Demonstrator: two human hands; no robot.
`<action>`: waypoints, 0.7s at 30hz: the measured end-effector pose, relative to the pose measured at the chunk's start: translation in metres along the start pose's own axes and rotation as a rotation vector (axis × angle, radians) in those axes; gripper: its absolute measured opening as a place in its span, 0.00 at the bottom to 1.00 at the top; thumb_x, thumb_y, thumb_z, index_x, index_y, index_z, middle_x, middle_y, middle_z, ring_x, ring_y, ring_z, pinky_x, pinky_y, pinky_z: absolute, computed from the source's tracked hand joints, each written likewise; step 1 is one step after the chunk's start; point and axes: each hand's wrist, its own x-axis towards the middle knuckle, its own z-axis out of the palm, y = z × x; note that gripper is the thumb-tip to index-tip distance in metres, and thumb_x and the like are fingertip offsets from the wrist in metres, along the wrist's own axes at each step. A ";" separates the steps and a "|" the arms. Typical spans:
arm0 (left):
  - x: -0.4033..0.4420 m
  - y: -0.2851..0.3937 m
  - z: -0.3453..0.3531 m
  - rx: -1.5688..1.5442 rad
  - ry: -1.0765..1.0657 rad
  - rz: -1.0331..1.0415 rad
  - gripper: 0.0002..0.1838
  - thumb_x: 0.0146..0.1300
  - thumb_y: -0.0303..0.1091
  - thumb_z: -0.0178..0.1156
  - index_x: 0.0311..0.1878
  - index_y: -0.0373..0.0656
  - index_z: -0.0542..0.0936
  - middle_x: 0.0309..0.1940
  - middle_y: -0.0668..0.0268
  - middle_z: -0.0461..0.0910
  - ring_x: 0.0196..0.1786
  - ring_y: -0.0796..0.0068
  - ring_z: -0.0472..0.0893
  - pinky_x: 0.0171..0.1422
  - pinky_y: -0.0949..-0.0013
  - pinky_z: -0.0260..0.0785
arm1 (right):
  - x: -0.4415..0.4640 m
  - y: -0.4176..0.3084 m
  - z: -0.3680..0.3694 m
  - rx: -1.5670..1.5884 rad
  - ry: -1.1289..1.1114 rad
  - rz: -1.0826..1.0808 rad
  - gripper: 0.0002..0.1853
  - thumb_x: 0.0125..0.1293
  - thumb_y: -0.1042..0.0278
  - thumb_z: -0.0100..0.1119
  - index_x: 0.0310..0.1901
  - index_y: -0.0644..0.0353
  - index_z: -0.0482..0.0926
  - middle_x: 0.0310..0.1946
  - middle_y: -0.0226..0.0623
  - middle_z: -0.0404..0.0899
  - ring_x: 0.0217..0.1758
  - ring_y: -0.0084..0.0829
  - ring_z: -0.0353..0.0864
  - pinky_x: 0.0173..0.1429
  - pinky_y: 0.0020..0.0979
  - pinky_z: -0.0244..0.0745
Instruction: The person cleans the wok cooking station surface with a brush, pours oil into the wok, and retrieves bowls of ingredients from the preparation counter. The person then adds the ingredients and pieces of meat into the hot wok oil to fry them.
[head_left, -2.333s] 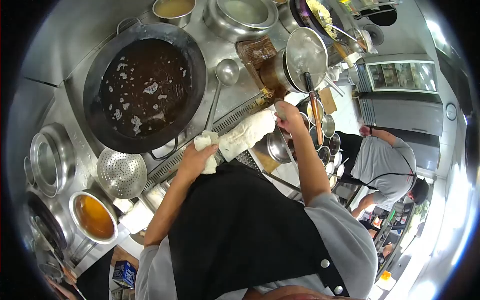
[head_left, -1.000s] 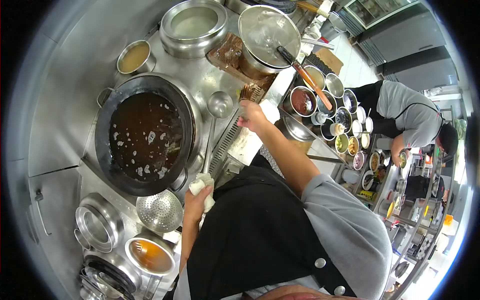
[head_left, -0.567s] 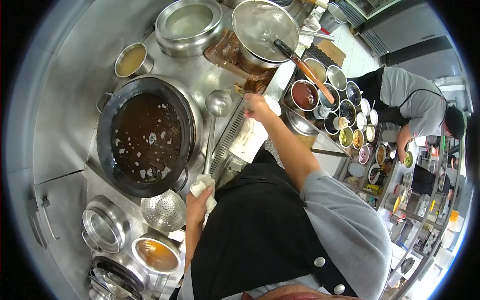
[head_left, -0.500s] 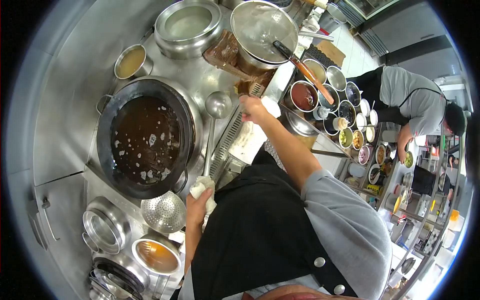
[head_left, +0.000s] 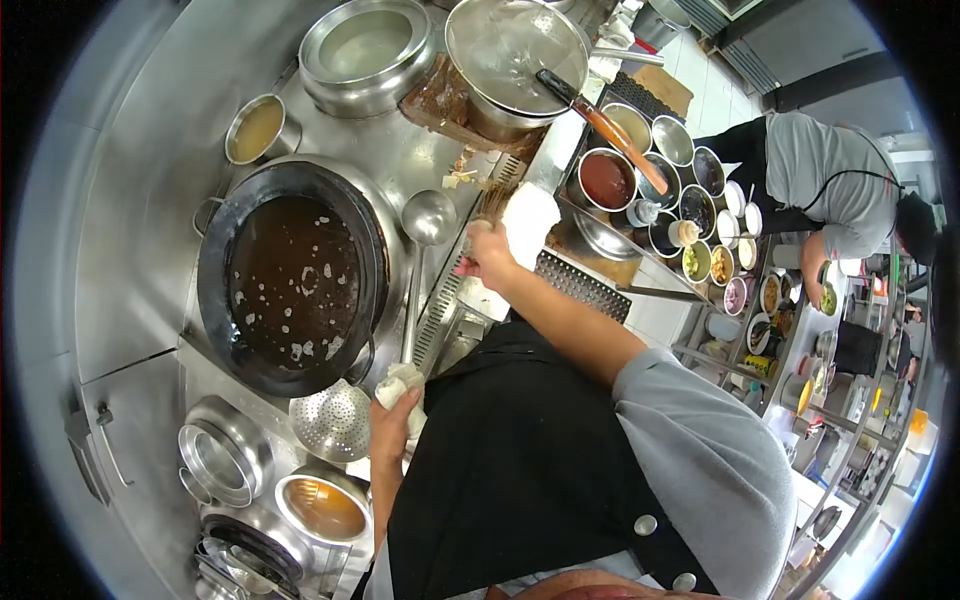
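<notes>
A steel counter (head_left: 390,150) with a slotted drain (head_left: 436,308) filled much of the kitchen view; at far right a person (head_left: 825,185) in grey bent over another work surface. On the counter, a broad black wok (head_left: 214,275) held dark liquid with pale flecks. A long ladle (head_left: 430,218) lay between wok and drain, a perforated skimmer (head_left: 330,424) by the wok's near edge. A white cloth (head_left: 530,225) lay just beside the right hand (head_left: 490,255), whose fingers were closed round a bristle brush (head_left: 493,203) at the drain, contact unclear. The left hand (head_left: 392,420) had its fingers wrapped round a smaller bunched cloth (head_left: 400,384), near the ladle's handle end; pale scraps (head_left: 459,176) lay beyond the brush
</notes>
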 end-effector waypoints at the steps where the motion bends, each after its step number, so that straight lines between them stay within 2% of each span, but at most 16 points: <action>1: -0.001 -0.001 -0.001 0.010 0.000 -0.003 0.22 0.65 0.36 0.71 0.60 0.36 0.83 0.49 0.65 0.87 0.50 0.74 0.84 0.56 0.69 0.74 | 0.005 0.006 0.007 0.003 0.001 0.001 0.39 0.73 0.61 0.55 0.80 0.42 0.48 0.54 0.44 0.70 0.28 0.37 0.73 0.35 0.47 0.87; 4: -0.004 0.003 0.000 0.036 0.001 -0.005 0.22 0.65 0.35 0.71 0.60 0.36 0.83 0.50 0.65 0.86 0.50 0.74 0.84 0.57 0.69 0.74 | 0.008 0.013 0.030 0.057 -0.002 -0.013 0.34 0.74 0.60 0.55 0.77 0.43 0.50 0.51 0.44 0.71 0.28 0.38 0.74 0.32 0.47 0.87; 7: -0.010 0.007 -0.001 0.092 -0.001 -0.019 0.22 0.65 0.35 0.70 0.60 0.36 0.83 0.50 0.64 0.86 0.50 0.73 0.84 0.58 0.68 0.74 | -0.015 0.017 0.019 0.138 -0.047 -0.075 0.34 0.74 0.60 0.55 0.76 0.44 0.50 0.50 0.43 0.71 0.29 0.37 0.74 0.33 0.46 0.87; 9: -0.009 0.003 -0.002 0.066 0.000 -0.025 0.22 0.65 0.35 0.70 0.60 0.36 0.83 0.49 0.64 0.87 0.50 0.73 0.84 0.57 0.68 0.74 | 0.007 0.026 0.015 0.156 -0.001 -0.032 0.35 0.74 0.60 0.55 0.77 0.43 0.48 0.51 0.43 0.71 0.28 0.35 0.73 0.32 0.45 0.87; 11: -0.008 0.001 -0.002 0.035 0.002 -0.025 0.22 0.65 0.35 0.70 0.59 0.36 0.83 0.49 0.64 0.87 0.50 0.73 0.84 0.57 0.68 0.74 | 0.023 0.031 0.026 0.045 -0.142 -0.030 0.34 0.75 0.59 0.54 0.77 0.43 0.49 0.52 0.43 0.71 0.28 0.33 0.73 0.31 0.43 0.87; 12: -0.008 0.003 -0.002 0.046 0.003 -0.024 0.22 0.65 0.35 0.70 0.59 0.36 0.83 0.49 0.64 0.87 0.50 0.73 0.84 0.57 0.68 0.74 | 0.016 0.027 0.030 0.042 -0.145 -0.030 0.34 0.75 0.59 0.54 0.77 0.43 0.49 0.52 0.43 0.71 0.28 0.33 0.73 0.31 0.43 0.87; 15: -0.010 0.001 -0.006 0.065 0.004 -0.027 0.21 0.65 0.35 0.70 0.59 0.36 0.84 0.49 0.64 0.87 0.49 0.73 0.84 0.57 0.68 0.74 | -0.010 0.020 0.036 0.058 -0.153 -0.041 0.37 0.75 0.59 0.54 0.79 0.42 0.46 0.52 0.43 0.71 0.28 0.33 0.73 0.31 0.43 0.87; 17: -0.009 0.002 -0.007 0.066 -0.001 -0.014 0.21 0.65 0.35 0.70 0.59 0.36 0.84 0.49 0.64 0.87 0.49 0.73 0.84 0.57 0.68 0.74 | 0.000 0.026 0.028 0.156 0.003 -0.012 0.43 0.74 0.60 0.56 0.83 0.41 0.41 0.57 0.45 0.70 0.29 0.36 0.74 0.34 0.48 0.89; 19: -0.009 0.003 -0.008 0.087 -0.017 -0.031 0.21 0.65 0.35 0.70 0.59 0.36 0.84 0.49 0.64 0.87 0.49 0.73 0.84 0.57 0.68 0.74 | 0.008 0.020 0.031 0.169 -0.001 0.032 0.42 0.74 0.60 0.55 0.82 0.43 0.41 0.56 0.46 0.70 0.27 0.36 0.73 0.32 0.47 0.88; 21: -0.006 0.002 -0.008 0.080 -0.010 -0.021 0.21 0.65 0.35 0.71 0.59 0.36 0.84 0.49 0.64 0.87 0.49 0.73 0.84 0.56 0.68 0.75 | 0.015 0.018 0.037 -0.023 -0.188 0.001 0.43 0.74 0.60 0.55 0.82 0.40 0.39 0.55 0.49 0.70 0.25 0.36 0.72 0.32 0.47 0.88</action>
